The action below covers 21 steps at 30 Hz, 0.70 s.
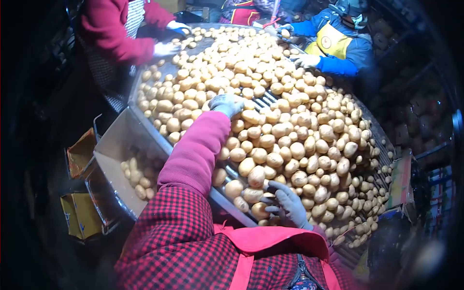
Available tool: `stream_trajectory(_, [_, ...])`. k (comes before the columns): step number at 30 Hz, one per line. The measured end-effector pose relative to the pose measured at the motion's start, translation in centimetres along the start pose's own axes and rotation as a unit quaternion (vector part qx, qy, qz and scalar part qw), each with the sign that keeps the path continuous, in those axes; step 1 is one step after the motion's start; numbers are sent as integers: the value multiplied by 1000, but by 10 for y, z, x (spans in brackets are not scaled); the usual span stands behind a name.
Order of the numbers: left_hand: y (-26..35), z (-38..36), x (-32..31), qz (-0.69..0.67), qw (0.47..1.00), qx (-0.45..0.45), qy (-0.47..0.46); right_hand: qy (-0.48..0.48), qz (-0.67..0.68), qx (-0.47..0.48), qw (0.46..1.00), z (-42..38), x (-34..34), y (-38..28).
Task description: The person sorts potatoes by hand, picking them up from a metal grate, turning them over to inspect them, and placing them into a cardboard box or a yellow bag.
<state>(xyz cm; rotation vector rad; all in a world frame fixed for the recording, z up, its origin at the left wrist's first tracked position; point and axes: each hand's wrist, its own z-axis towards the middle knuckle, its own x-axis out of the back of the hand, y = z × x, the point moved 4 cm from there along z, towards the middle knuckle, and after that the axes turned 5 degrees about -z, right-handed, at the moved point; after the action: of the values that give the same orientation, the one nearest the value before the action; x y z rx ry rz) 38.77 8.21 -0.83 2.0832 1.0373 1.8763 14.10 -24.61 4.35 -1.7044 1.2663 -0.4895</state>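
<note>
Many potatoes lie heaped on a metal-edged sorting table with slatted bars. My left hand, in a pale glove, reaches over the middle of the heap and touches potatoes near the bare bars; its fingertips are hard to make out, and whether it holds one is unclear. Low in the view, by the near edge, my right hand wears a grey glove. Its fingers are spread and slightly bent beside a potato, with no potato visibly gripped.
A metal chute at the left holds several potatoes. Open cartons stand below it. A person in a red top and a person in blue with a yellow apron work across the table; another is partly visible behind. Boxes stand at the right.
</note>
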Motion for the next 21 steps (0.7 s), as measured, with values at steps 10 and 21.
stream_trajectory(10, [-7, -115, 15, -316, 873, -296, 225, -47, 69, 51, 995, 34, -6, -40])
stream_trajectory(21, [-16, -297, -5, -528, 814, -218, 102, -149, -285, 295, 900, 52, -82, -51])
